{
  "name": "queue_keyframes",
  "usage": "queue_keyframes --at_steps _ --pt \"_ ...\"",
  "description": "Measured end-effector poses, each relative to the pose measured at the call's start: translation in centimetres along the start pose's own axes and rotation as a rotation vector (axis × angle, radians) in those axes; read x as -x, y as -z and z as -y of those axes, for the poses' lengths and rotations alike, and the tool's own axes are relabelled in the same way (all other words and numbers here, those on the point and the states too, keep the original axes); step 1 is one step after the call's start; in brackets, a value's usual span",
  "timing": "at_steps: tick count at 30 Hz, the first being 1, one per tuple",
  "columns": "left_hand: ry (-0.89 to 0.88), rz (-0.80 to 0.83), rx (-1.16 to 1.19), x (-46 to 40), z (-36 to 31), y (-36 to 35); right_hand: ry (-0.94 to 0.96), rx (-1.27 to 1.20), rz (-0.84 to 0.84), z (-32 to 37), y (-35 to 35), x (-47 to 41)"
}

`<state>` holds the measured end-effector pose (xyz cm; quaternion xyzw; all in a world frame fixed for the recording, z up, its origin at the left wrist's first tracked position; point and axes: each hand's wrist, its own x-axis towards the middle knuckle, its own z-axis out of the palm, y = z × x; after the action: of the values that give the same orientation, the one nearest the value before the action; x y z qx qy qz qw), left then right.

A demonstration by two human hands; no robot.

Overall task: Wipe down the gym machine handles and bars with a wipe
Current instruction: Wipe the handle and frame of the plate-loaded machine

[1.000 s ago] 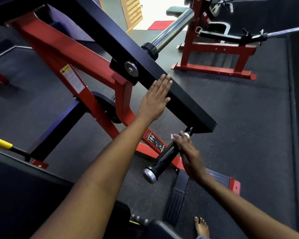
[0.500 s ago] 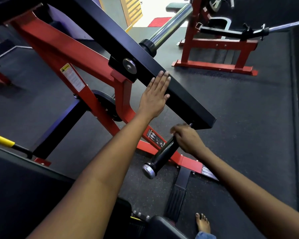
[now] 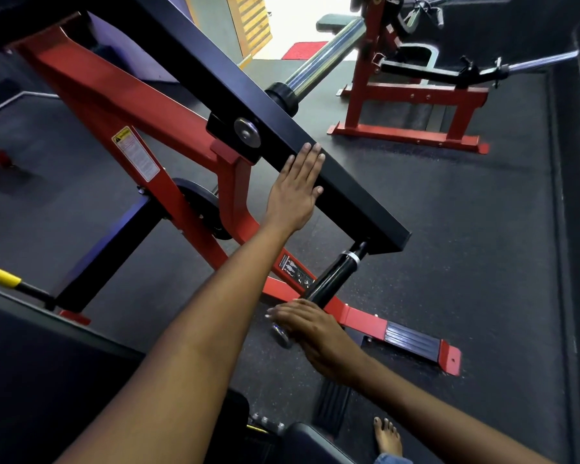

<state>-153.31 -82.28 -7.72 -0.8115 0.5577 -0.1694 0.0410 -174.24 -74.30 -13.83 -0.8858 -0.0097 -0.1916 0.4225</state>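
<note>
Fingers of the left hand [image 3: 297, 192] lie straight and flat against the black bar [image 3: 345, 192]. The right hand [image 3: 310, 326] rests over the lower end of the black handle [image 3: 332, 277], fingers loosely bent, while a wipe perhaps is hidden under it; I cannot tell.

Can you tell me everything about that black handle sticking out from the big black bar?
The black handle is a round, shiny grip, maybe rubber or plastic. It slants down from the underside of the black bar, joined by a thin stem with a silver ring. Its low end has a silver metal cap. The right hand lies over that low end, fingers fairly straight. No wipe shows clearly.
</note>
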Motion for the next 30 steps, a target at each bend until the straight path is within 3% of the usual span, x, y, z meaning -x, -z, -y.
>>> queue_keyframes --at_steps 4,6,8,10,12,14,16,19,24,26,28,30 --pt "-0.005 0.000 -0.011 0.1 0.2 0.1 -0.019 -0.025 -0.080 -1.1 0.2 4.8" --pt "-0.002 0.000 -0.014 0.1 0.0 0.1 -0.344 -0.213 -0.400 -1.0 0.0 6.1" --pt "0.004 0.000 -0.018 0.0 -0.2 0.0 -0.863 -0.541 -0.740 -1.4 -0.7 4.7" --pt "0.013 0.000 -0.022 0.0 -0.2 0.0 -1.156 -1.120 -0.711 -2.4 -1.7 1.8" --pt "0.015 0.005 -0.037 0.1 -0.2 0.2 -1.159 -1.629 -0.593 -1.7 -2.4 -0.7" --pt "0.004 0.022 -0.047 0.2 -0.1 0.6 -1.122 -1.856 -0.596 0.2 -2.9 -1.7" --pt "-0.003 0.034 -0.039 0.2 -0.1 1.0 -1.126 -1.930 -0.646 1.6 -3.2 -1.3" --pt "0.018 0.040 -0.038 0.3 -0.3 1.2 -1.187 -1.860 -0.663 1.8 -2.6 -0.6" --pt "0.016 0.057 -0.029 0.1 -0.5 1.2 -1.195 -1.555 -0.489 2.2 1.2 1.6" --pt "0.012 0.061 -0.016 0.1 -0.5 1.3 -1.018 -1.270 -0.589 1.7 3.7 1.9" --pt "0.021 0.062 -0.011 0.1 -0.6 1.2 -0.788 -0.746 -0.764 -0.6 5.4 1.3" --pt "0.032 0.069 -0.012 0.1 -0.7 1.0 -0.624 -0.299 -0.747 -4.0 5.5 0.5"
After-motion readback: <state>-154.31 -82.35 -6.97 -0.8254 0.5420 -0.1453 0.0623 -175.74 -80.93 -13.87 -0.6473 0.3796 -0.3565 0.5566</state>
